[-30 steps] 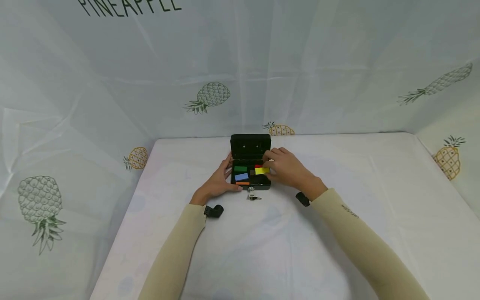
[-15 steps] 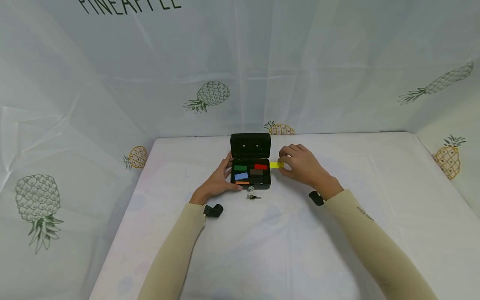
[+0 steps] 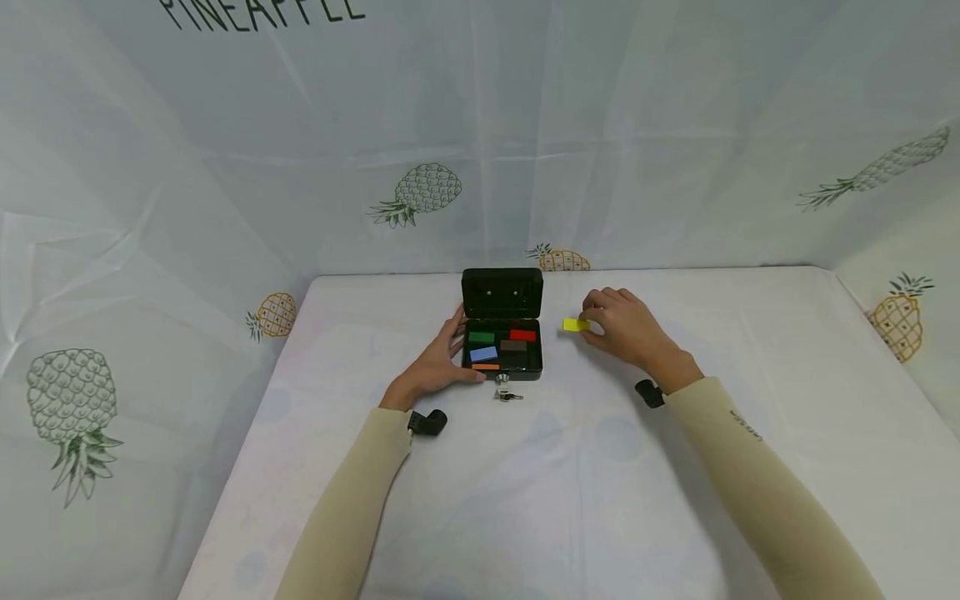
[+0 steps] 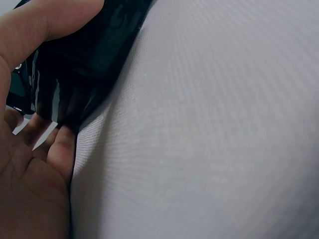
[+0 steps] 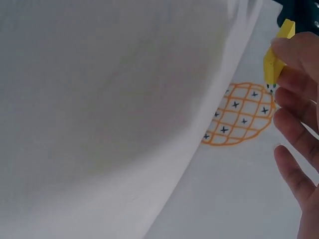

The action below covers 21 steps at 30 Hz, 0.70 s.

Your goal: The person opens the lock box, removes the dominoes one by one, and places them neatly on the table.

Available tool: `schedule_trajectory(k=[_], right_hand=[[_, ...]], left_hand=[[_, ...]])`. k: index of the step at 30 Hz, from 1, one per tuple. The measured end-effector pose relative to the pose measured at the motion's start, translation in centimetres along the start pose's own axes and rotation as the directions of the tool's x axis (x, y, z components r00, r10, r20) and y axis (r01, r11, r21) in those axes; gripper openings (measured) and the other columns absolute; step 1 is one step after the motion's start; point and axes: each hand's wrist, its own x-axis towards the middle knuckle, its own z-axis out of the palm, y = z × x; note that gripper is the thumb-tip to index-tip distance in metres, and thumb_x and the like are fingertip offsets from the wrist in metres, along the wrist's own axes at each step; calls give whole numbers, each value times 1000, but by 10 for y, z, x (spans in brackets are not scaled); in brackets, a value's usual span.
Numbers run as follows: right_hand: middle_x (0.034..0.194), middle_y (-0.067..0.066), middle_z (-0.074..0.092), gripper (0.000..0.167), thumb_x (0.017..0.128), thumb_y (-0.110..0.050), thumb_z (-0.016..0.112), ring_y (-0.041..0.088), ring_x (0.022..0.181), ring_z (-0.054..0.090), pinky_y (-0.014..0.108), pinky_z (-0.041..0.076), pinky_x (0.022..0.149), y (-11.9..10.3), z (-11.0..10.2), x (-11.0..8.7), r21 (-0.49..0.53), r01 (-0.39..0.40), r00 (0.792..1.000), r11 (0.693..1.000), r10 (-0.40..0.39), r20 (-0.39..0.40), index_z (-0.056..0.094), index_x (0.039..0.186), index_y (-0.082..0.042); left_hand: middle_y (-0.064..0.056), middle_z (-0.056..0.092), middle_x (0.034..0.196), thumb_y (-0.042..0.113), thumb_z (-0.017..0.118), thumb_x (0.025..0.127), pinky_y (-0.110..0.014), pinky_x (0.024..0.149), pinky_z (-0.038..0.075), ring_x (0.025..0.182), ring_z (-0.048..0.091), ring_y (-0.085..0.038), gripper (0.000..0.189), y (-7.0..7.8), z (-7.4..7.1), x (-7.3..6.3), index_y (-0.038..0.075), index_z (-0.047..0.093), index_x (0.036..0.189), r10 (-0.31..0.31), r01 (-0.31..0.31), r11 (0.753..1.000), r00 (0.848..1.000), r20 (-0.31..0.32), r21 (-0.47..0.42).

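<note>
A small black cash box (image 3: pixel 533 372) stands with its lid (image 3: pixel 502 293) raised at the far side of the table. Inside it lie a green block (image 3: pixel 482 337), a red block (image 3: pixel 522 335), a brown block (image 3: pixel 513 346), a blue block (image 3: pixel 483 354) and an orange block (image 3: pixel 485 367). My left hand (image 3: pixel 431 371) holds the box at its left side, thumb at the front corner. To the right of the box, my right hand (image 3: pixel 626 329) pinches a yellow block (image 3: pixel 575 325) between thumb and index finger; the right wrist view shows the block (image 5: pixel 278 55) at the fingertips, other fingers spread apart.
Keys (image 3: pixel 510 396) hang at the lock on the box's front. A white cloth covers the table (image 3: pixel 510 500). Behind rises a white curtain (image 3: pixel 637 150) printed with pineapples, close past the table's back edge.
My right hand has carried the yellow block out from over the box, rightward above the table. The red and brown blocks now show fully. My left hand has stayed on the box.
</note>
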Motion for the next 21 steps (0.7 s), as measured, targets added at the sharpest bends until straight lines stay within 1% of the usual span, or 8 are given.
schedule_trajectory(k=[7,12,21], right_hand=[[106,13,70,21,83,-8,90,33,98,66,52,57,94,11,5,-4,6,-41,998,999,41,49,82,101,0],[108,15,70,22,85,-7,89,35,101,67,53,57,95,17,6,-6,7,-86,992,996,84,93,81,105,1],[112,15,70,24,88,-8,87,35,108,67,53,57,97,25,8,-5,-14,-130,976,991,131,172,81,109,1]], left_hand=[[-10,12,176,6,91,83,-44,130,30,160,25,-34,132,-1,0,-1,30,-4,172,-30,30,999,1000,1,29],[-10,12,176,7,92,83,-43,130,29,160,25,-34,132,0,0,-1,28,-4,172,-33,33,999,999,-3,34],[-11,14,175,6,92,83,-44,130,28,160,25,-34,131,0,0,-1,28,-2,172,-23,24,999,1000,-10,34]])
